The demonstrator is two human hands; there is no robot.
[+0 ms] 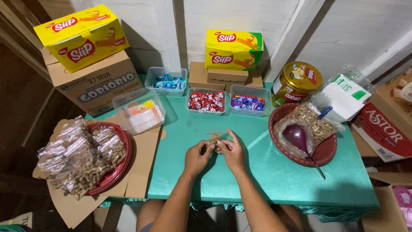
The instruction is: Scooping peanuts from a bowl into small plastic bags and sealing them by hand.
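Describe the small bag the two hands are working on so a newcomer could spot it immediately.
On the teal table, look at the middle, below the row of candy tubs. Both hands meet there around a small clear bag of peanuts. Unlike the filled bags piled on the red tray, it sits alone.

We are seeing a gold tin sitting at the bench's back right. Three clear tubs of wrapped sweets are lining the back, with two yellow boxes resting behind.

Glossy satin tablecloth (teal), clear plastic bags, matt cardboard box.
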